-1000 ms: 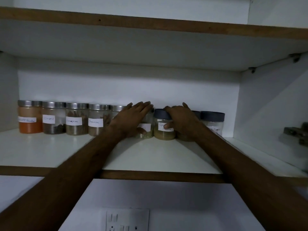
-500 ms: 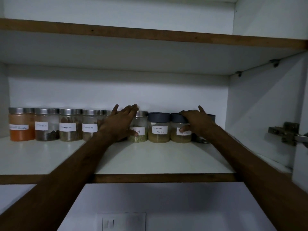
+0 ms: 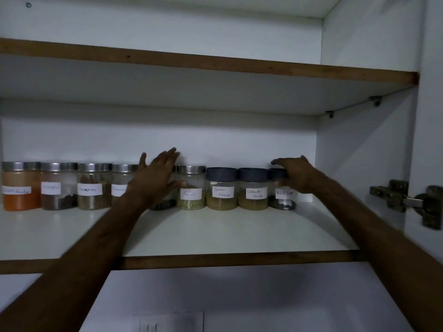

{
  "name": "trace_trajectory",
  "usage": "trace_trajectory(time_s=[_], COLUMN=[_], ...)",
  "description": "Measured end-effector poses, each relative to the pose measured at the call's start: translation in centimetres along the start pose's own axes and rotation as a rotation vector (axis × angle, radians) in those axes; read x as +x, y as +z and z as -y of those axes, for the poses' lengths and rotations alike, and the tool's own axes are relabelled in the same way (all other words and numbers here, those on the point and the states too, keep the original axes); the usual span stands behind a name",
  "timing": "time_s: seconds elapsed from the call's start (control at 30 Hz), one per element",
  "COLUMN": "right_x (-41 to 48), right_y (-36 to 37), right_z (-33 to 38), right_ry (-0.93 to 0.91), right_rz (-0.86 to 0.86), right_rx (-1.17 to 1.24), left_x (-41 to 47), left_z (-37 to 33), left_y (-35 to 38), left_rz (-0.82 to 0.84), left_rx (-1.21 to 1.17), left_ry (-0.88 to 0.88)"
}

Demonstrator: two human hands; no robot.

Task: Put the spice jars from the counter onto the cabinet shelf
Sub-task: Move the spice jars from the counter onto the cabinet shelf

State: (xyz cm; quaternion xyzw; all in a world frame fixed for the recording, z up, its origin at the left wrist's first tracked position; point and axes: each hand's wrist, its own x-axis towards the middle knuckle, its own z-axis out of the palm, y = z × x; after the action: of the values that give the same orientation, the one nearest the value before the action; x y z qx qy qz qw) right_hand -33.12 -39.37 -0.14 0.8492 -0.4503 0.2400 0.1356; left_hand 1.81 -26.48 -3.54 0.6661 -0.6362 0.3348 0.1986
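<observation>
Up on the shelf [image 3: 215,233], the left hand [image 3: 155,178] is spread flat with fingers extended, gripping nothing, its palm in front of a partly hidden jar between the fourth steel-lidded jar [image 3: 121,183] and the Fennel jar [image 3: 191,188]; its thumb reaches just to the Fennel jar's left side. The right hand [image 3: 297,174] curls over the dark lid of the Black Pepper jar [image 3: 282,190], fingers on top and thumb low on the front, grasping it at the row's right end. Between the hands stand the Garam Masala jar [image 3: 221,189] and the Coriander Powder jar [image 3: 253,190], touching side by side. Leftward, the orange powder jar [image 3: 20,186] starts the row near the cabinet's left wall, followed by two more labelled jars. All jars sit along the back wall, leaving the shelf's front half bare up to its wooden front edge [image 3: 239,258]. Open shelf remains between the Black Pepper jar and the right cabinet wall [image 3: 359,152], where a door hinge [image 3: 405,202] projects.
</observation>
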Motion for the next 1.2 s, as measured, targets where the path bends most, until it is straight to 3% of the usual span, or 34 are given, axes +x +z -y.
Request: trace_trajectory(time_s=[0.17, 0.5, 0.63, 0.77, 0.9, 1.2], right_x=[-0.7, 0.4, 1.8, 3.4, 5.1, 6.9], right_y=[0.7, -0.5, -2.4, -1.4, 0.6, 3.9], right_z=[-1.2, 0.2, 4.5, 12.7, 20.5, 26.6], right_ry=[-0.032, 0.009, -0.070, -0.313, -0.427, -0.368], right_rz=[0.004, 0.064, -0.071, -0.114, -0.072, 0.019], right_rx=[-0.006, -0.149, -0.055, 0.007, 0.152, 0.183], left_x=[-0.1, -0.7, -3.8, -8.9, -13.2, -12.8], left_z=[0.6, 0.7, 5.8, 12.7, 15.9, 15.7], left_y=[0.7, -0.7, -3.6, -4.7, -3.8, -3.2], left_rz=[0.072, 0.021, -0.114, -0.034, 0.036, 0.027], left_rx=[0.045, -0.010, 0.093, 0.164, 0.139, 0.200], left_ry=[-0.060, -0.051, -0.031, -0.135, -0.261, -0.187])
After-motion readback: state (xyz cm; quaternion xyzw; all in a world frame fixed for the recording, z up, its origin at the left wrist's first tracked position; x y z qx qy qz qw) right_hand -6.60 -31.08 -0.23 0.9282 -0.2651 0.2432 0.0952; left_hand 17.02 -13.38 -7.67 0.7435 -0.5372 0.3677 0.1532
